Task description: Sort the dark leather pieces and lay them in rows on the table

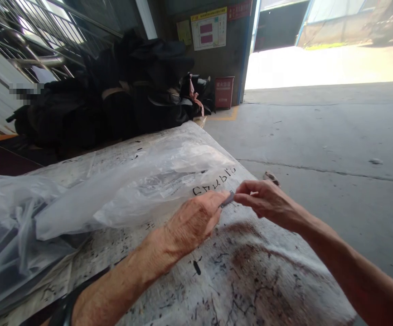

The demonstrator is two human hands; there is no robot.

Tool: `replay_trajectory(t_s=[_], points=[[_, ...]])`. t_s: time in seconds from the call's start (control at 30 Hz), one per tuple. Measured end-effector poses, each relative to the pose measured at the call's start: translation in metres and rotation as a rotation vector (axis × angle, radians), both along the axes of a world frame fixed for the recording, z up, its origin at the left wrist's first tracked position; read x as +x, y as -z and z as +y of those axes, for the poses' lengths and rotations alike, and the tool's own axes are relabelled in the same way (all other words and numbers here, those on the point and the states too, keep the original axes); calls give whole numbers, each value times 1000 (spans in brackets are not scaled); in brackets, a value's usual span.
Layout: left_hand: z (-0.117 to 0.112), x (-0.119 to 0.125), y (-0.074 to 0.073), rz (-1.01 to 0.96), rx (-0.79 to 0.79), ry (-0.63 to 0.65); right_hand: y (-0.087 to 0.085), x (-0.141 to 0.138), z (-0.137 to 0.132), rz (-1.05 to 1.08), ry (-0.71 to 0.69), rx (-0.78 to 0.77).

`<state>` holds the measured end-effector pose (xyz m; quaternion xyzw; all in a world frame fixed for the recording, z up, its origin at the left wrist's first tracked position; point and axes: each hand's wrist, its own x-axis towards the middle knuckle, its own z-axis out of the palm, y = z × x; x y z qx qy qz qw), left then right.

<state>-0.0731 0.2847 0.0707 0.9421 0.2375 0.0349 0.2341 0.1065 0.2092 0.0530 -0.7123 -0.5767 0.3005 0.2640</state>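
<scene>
Between my hands is a small flat dark grey strip (pixel 228 199), of a kind I cannot make out. My left hand (pixel 194 219) closes on its left end, with the fingertips partly hidden. The thumb and forefinger of my right hand (pixel 266 199) pinch at its other end. Just behind the strip lies a translucent plastic bag (pixel 114 199) with printed text, stretched out to the left over the table. Dark handwritten marks (pixel 213 183) show at its right end, beside my left hand.
A stained pale cloth (pixel 250 271) with dark scraps covers the table. Dark bundled fabric (pixel 142 86) is heaped beyond its far edge. Past that stands a red box (pixel 224 93) by the wall. Grey concrete floor (pixel 335 136) lies to the right, near a bright doorway.
</scene>
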Motion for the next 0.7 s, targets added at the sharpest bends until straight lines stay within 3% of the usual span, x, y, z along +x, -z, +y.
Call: replay_trajectory(t_s=[0.1,0.23,0.33,0.47,0.7], points=[[-13,-5,-7,-96,-192,-68,-4,-25,-21,476,-43,45],[-29,-10,-14,-28,-405,-128,1,-50,-31,695,-16,24],[-36,-10,-16,-38,-538,-151,12,-48,-29,856,-36,-35],[-36,-7,-13,-74,-661,-156,24,-31,-29,930,1,-82],[-25,-2,5,-13,-935,-341,29,-10,-33,945,80,-101]])
